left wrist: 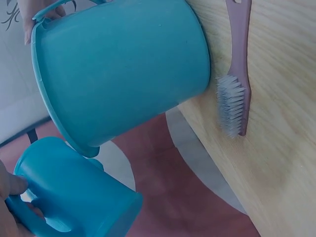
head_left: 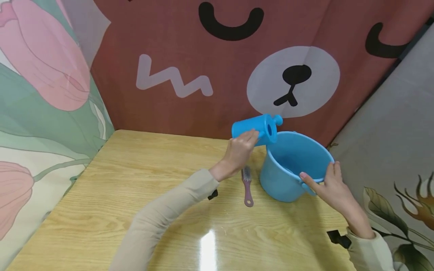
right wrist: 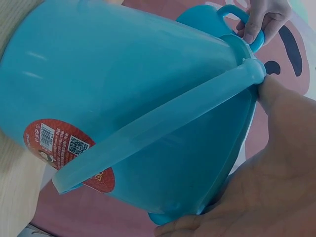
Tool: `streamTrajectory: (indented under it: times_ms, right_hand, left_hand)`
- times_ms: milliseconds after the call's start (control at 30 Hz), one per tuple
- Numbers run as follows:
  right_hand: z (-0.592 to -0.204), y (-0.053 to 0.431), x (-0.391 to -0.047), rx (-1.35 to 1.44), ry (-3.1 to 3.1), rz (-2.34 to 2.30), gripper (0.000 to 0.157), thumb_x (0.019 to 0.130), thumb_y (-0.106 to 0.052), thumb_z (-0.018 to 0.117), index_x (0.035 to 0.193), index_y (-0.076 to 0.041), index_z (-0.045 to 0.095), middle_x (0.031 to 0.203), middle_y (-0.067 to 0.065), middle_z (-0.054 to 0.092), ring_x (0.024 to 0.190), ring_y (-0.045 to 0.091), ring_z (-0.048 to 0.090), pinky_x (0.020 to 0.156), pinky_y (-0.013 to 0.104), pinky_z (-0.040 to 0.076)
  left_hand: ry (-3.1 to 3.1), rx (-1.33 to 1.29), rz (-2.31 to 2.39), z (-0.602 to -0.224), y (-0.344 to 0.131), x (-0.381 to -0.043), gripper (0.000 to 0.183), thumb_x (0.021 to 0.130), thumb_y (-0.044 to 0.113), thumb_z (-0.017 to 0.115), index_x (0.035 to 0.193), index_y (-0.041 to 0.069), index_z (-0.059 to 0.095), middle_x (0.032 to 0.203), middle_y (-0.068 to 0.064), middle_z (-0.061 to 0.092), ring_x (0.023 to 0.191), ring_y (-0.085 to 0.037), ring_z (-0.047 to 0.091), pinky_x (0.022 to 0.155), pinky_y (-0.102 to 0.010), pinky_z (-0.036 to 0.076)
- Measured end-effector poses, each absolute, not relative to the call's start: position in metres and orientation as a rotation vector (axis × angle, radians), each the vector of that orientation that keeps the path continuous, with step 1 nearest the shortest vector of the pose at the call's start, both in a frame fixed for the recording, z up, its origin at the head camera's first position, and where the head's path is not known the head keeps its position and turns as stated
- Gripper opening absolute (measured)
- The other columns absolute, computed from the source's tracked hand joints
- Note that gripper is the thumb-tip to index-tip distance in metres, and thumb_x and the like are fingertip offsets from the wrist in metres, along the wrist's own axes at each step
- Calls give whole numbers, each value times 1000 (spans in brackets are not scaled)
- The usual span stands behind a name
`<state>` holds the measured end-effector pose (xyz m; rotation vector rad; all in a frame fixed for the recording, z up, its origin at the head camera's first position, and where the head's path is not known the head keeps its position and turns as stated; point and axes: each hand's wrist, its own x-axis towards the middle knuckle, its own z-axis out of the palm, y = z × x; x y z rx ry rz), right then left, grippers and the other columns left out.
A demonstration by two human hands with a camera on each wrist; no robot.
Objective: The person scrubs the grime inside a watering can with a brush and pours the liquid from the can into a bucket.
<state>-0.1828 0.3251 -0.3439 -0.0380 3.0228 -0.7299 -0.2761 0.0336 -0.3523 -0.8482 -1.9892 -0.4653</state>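
Worktop (head_left: 152,162), wood-grain, runs along the left; brush and bucket sit on it. Left hand (head_left: 240,152) next: fingers curled round the handle of the blue toy watering can (head_left: 249,123), so grasping. Can is up off the worktop, body on its side just past the fingers, top end turned toward the bucket; likely held that way so its opening faces the bucket's mouth. Contents, if any, not visible. Purple-handled scrub brush (head_left: 248,188) lies just beside the bucket, bristles away from the person, no fingers on it; looks set aside. Light-blue plastic bucket (head_left: 279,178) stands mouth up, bail handle (right wrist: 163,123) folded down outside, probably to leave the mouth free. Right hand (head_left: 333,190), far right: thumb and fingers spread, grasping the rim, bucket right against them, presumably to steady it.
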Motion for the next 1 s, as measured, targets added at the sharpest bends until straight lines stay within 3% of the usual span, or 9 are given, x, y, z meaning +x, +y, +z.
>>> streamTrajectory:
  times_ms: [167,333,667,833,1000]
  right_hand:
    - [-344,325,-183,-43,3028,-736,112,98,-59,49,143,14,-23,149,37,-31,128,73,3,89,83,25]
    - [-345,325,-183,-58,3024,-757,111,98,-58,49,143,14,-23,149,36,-32,132,69,-6,92,83,21]
    - [-345,325,-179,-35,3003,-757,113,98,-59,48,141,12,-29,146,34,-37,132,64,-18,95,82,17]
    - [-344,325,-179,-23,2995,-760,115,97,-59,49,140,10,-33,144,33,-41,131,67,-15,92,83,21]
    - [-342,327,-181,-20,2970,-768,115,97,-60,48,139,9,-35,143,33,-43,127,74,-2,89,83,25]
  left_hand:
    - [-2004,-864,-373,-350,36,-275,20,98,0,59,117,-2,66,116,-15,70,104,-25,69,70,-28,59]
    - [-2013,-887,-304,-348,37,-273,22,97,-1,61,119,-1,66,119,-17,68,107,-27,68,82,-33,58]
    - [-1995,-922,-275,-346,41,-274,17,98,-2,59,114,-2,65,116,-18,69,103,-27,69,82,-32,58]
    - [-1994,-924,-237,-344,41,-274,17,98,-1,59,114,-3,64,116,-18,69,102,-26,69,84,-32,57]
    - [-2004,-937,-226,-341,41,-275,17,99,0,57,114,-3,64,116,-19,68,102,-26,69,84,-32,57]
